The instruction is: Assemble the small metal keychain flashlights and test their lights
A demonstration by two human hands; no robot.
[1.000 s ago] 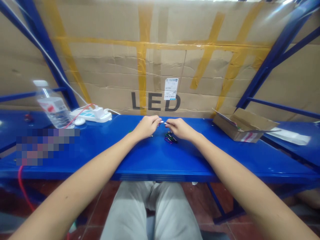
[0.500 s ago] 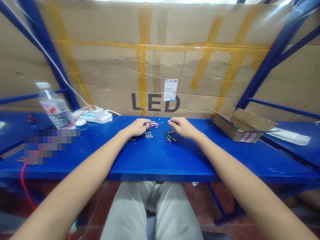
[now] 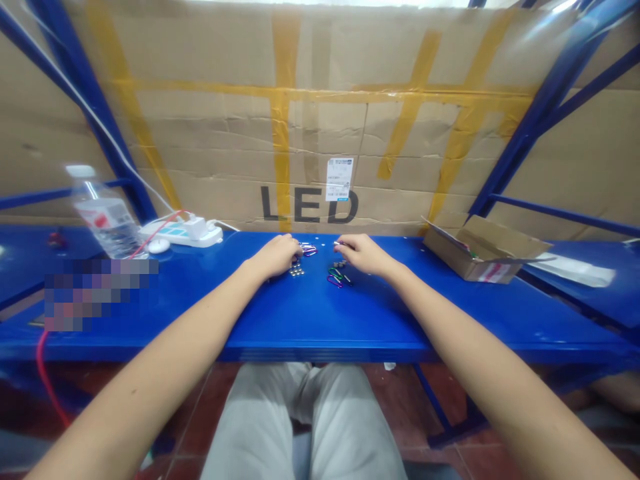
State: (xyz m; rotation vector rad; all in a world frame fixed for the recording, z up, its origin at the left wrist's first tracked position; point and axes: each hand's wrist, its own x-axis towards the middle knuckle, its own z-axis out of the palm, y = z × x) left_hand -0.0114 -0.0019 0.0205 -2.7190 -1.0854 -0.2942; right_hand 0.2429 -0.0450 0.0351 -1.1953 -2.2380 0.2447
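My left hand is at the back middle of the table, its fingers curled down beside small round metal pieces. Whatever those fingertips hold, if anything, is hidden. Just right of them lie purple and silver carabiners. My right hand is closed in a pinch, with a small silver and purple piece showing at the fingertips; its exact kind is too small to make out. Below that hand lie green, purple and dark carabiners, with a few small metal pieces close behind them.
An open cardboard box sits at the right, beside a white packet. To the left stand a water bottle and a white power strip with cables. A large cardboard sheet backs the blue table.
My left hand has turned and its fingertips have dropped toward the round metal pieces, away from the purple carabiners. My right hand keeps its pinch almost in place. The view has shifted slightly.
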